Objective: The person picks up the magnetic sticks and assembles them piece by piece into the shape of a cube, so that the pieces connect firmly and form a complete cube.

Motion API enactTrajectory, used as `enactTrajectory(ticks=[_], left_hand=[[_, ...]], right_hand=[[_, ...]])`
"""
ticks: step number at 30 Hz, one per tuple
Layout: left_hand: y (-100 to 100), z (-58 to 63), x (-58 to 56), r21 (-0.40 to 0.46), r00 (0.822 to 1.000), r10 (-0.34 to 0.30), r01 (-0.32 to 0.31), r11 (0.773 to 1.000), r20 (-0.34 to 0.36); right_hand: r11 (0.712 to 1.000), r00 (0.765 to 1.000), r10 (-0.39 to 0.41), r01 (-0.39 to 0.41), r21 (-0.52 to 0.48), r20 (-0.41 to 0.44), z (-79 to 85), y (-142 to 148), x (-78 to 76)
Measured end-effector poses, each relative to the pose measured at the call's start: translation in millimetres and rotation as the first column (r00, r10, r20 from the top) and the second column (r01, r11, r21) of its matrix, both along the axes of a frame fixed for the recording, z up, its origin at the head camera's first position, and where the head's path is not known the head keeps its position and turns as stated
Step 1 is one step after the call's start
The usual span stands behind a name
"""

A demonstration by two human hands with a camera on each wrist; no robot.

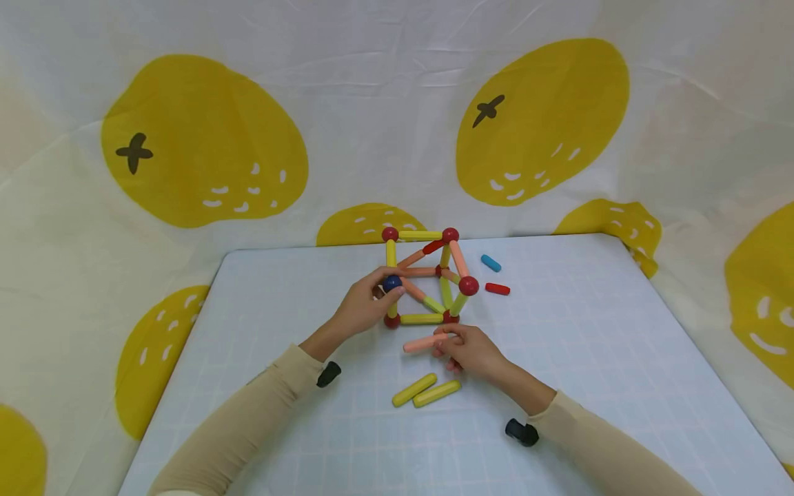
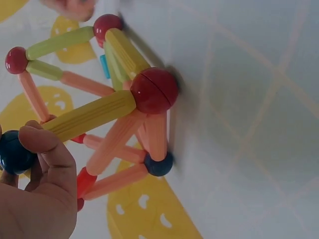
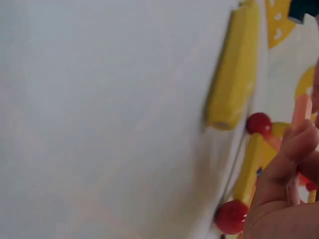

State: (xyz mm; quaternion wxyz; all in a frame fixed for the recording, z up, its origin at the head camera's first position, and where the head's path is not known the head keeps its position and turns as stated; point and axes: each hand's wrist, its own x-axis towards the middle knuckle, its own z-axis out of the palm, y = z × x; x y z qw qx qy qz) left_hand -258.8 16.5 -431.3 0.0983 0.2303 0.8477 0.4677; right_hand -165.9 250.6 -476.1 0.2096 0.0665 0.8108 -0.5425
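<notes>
A frame of rods and balls (image 1: 424, 319) stands on the table, made of yellow, green, pink and red rods joined by red and blue balls. My left hand (image 1: 367, 300) pinches the blue ball (image 1: 392, 283) at its left side, thumb and fingers around it; the left wrist view shows a yellow rod (image 2: 92, 114) running from that ball to a red ball (image 2: 154, 90). In front of the frame, my right hand (image 1: 471, 350) holds a loose pink rod (image 1: 423, 343) by its right end, the other end pointing left. In the right wrist view the fingers partly hide this rod (image 3: 302, 110).
Two yellow rods (image 1: 437, 393) lie side by side on the table (image 1: 298, 441), nearer than the right hand. Right of the frame lie a short blue rod (image 1: 491, 262) and a short red rod (image 1: 497, 288). A lemon-patterned cloth (image 1: 384, 138) hangs behind the table.
</notes>
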Motion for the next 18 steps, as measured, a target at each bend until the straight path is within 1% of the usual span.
enactTrajectory(ticks=[2, 4, 7, 9, 13, 16, 18], left_hand=[[-2.4, -1.2, -0.5, 0.012, 1.0, -0.013, 0.013, 1.0, -0.002], [-4.3, -1.6, -0.9, 0.029, 1.0, -0.013, 0.013, 0.999, 0.009], [-5.9, -2.3, -1.5, 0.058, 0.999, -0.005, 0.002, 0.998, 0.051], [-6.3, -2.4, -0.8, 0.079, 0.996, 0.004, -0.011, 0.997, 0.086], [-5.8, -2.9, 0.5, 0.097, 0.991, -0.002, -0.011, 0.995, 0.136], [-6.2, -1.9, 0.7, 0.095, 0.988, -0.009, -0.006, 0.995, 0.154], [-7.0, 0.2, 0.3, 0.087, 0.986, -0.013, -0.002, 0.996, 0.165]], right_hand=[[0.994, 0.996, -0.085, 0.084, -0.066, -0.021, 12.4, -3.5, -1.3], [0.98, 0.985, -0.16, 0.151, -0.126, -0.061, 25.6, -8.4, -3.5], [0.956, 0.962, -0.247, 0.223, -0.189, -0.114, 40.7, -17.2, -7.0], [0.944, 0.948, -0.288, 0.258, -0.205, -0.133, 45.2, -22.6, -9.0], [0.933, 0.931, -0.336, 0.308, -0.188, -0.143, 47.5, -29.9, -9.2], [0.936, 0.926, -0.336, 0.308, -0.172, -0.17, 48.0, -31.7, -8.4], [0.943, 0.924, -0.322, 0.293, -0.16, -0.205, 49.0, -32.0, -8.6]])
